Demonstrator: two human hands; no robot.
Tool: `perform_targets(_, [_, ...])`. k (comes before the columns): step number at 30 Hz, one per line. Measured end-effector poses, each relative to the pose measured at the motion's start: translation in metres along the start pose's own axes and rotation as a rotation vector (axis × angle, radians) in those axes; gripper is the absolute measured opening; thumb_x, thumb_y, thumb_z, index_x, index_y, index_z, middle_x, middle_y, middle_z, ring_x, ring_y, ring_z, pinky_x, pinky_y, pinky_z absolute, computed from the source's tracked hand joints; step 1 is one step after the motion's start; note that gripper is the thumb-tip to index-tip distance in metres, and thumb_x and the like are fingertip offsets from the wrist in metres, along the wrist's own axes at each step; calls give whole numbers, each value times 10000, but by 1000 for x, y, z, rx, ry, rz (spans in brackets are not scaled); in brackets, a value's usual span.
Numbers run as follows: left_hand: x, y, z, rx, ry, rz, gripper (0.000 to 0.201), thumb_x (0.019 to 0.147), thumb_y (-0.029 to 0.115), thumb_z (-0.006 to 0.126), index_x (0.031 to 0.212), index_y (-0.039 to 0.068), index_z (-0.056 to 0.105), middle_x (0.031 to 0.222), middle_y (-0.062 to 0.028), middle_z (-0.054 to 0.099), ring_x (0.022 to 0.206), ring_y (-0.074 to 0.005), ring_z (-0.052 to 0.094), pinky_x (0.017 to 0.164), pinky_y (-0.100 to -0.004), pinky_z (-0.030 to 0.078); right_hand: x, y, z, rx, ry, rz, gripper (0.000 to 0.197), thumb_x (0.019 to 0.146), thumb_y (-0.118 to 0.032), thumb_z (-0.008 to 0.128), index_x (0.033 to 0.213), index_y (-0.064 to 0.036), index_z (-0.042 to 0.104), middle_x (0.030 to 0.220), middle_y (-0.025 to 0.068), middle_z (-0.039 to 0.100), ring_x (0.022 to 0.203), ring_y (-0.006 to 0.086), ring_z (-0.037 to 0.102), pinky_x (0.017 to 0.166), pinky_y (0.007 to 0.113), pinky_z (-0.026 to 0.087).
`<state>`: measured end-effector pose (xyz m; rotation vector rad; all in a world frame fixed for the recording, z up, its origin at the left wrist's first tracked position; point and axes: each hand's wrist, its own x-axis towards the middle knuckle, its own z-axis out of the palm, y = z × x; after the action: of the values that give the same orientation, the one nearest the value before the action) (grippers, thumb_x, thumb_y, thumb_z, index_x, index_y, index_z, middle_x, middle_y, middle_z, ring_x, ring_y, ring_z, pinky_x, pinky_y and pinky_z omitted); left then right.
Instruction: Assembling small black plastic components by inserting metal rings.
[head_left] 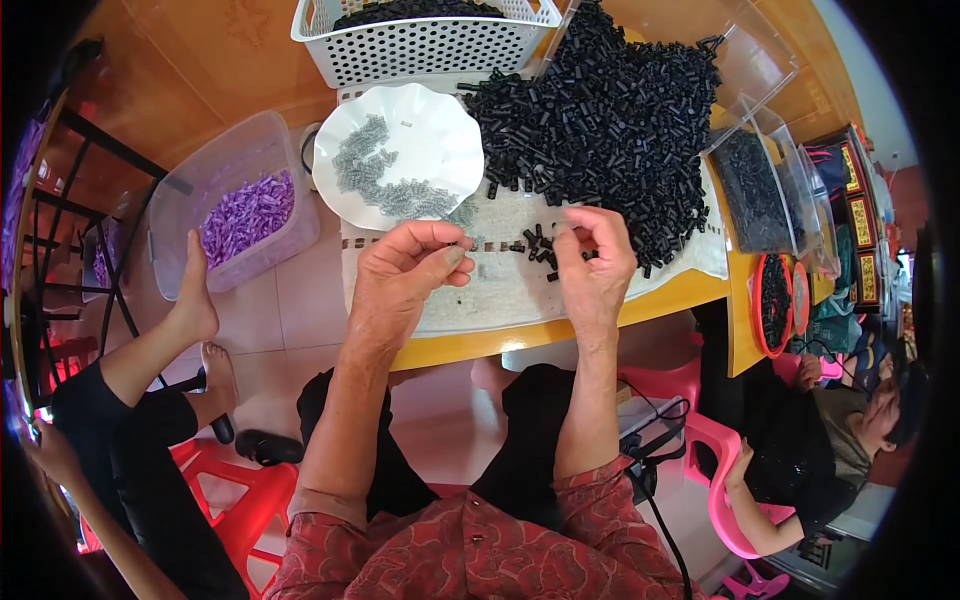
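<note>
My left hand [412, 275] is closed in a pinch over the near edge of the table, just below a white scalloped plate [455, 130]. A small dark piece shows at its fingertips, too small to name. Small pale grey, see-through pieces [365, 165] lie on the plate, with a few spilled beside its rim. My right hand [597, 265] is also pinched, its fingertips next to a few loose black tube-like parts [538, 243]. Whatever it holds is hidden by the fingers. Behind it spreads a large heap of the same black parts [610, 130] on a pale cloth [450, 312].
A white perforated basket [430, 55] with black parts stands at the back. Clear bins [755, 190] and a red round tray [770, 305] are to the right. On the left sits a clear tub [240, 135] of purple pieces. People sit on either side, near a red stool [245, 510] and pink chair [715, 460].
</note>
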<state>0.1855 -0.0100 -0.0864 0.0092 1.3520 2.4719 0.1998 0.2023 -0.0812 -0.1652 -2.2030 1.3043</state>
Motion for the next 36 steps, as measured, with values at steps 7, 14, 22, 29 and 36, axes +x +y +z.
perform_targets(7, [0, -2, 1, 17, 0, 14, 162, 905, -22, 637, 1065, -7, 656, 986, -84, 689, 841, -149, 671, 768, -277, 568, -5, 1, 11, -408, -163, -204, 124, 714, -91, 765, 820, -71, 704, 867, 50, 587, 842, 267, 593, 766, 391, 445])
perform_targets(14, [-1, 0, -1, 49, 14, 18, 169, 906, -12, 642, 1074, -10, 656, 981, -78, 686, 835, -146, 669, 767, -279, 571, -5, -5, 14, -505, -172, -285, 126, 722, -86, 760, 832, -80, 699, 876, 45, 587, 854, 248, 591, 752, 389, 417])
perform_targets(22, [-1, 1, -1, 57, 20, 15, 169, 908, -10, 640, 1077, -11, 657, 979, -77, 687, 831, -143, 666, 762, -277, 569, -6, -5, 16, -599, -147, -337, 130, 734, -70, 752, 845, -72, 684, 883, 40, 577, 862, 237, 586, 745, 389, 392])
perform_targets(29, [-1, 2, 0, 60, 34, -3, 143, 909, 6, 650, 1049, -8, 675, 962, -75, 691, 818, -138, 667, 745, -269, 563, -6, -5, 18, -468, -136, -316, 107, 749, -36, 739, 811, -75, 660, 873, 44, 596, 820, 231, 588, 728, 378, 393])
perform_targets(36, [-1, 2, -2, 57, 39, -1, 142, 910, 8, 652, 1049, -7, 676, 962, -74, 691, 816, -138, 668, 743, -267, 563, -11, -16, 17, -211, -229, -163, 125, 738, -2, 736, 793, -72, 649, 738, 49, 615, 606, 241, 585, 608, 349, 443])
